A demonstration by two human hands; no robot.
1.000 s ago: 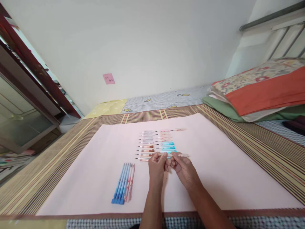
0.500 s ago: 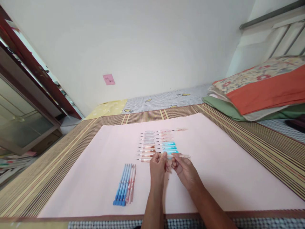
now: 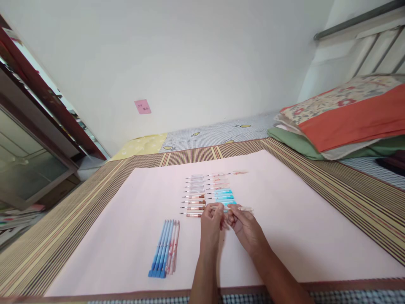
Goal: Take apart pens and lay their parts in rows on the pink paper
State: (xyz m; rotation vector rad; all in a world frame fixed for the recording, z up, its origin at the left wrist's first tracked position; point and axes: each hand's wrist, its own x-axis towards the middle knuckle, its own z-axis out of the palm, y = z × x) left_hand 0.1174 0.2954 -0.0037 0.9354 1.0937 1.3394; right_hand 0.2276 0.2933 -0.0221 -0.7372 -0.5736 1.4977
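Striped mat [image 3: 98, 190], smooth pink sheet [image 3: 303, 228], slim pen [image 3: 246, 209] in pinched grip of left hand [image 3: 211, 216] and right hand [image 3: 244, 219]

We find the pink note [image 3: 142, 107] too small to read. The left hand [image 3: 211, 216] and right hand [image 3: 244, 220] hide parts of the pale pen [image 3: 248, 209]; the right edge crops the folded bedding [image 3: 357, 120].

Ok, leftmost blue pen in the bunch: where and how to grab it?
I'd pinch the leftmost blue pen mid-barrel from above, working in from its left: it lies flat and slim, with another blue pen close on its right.
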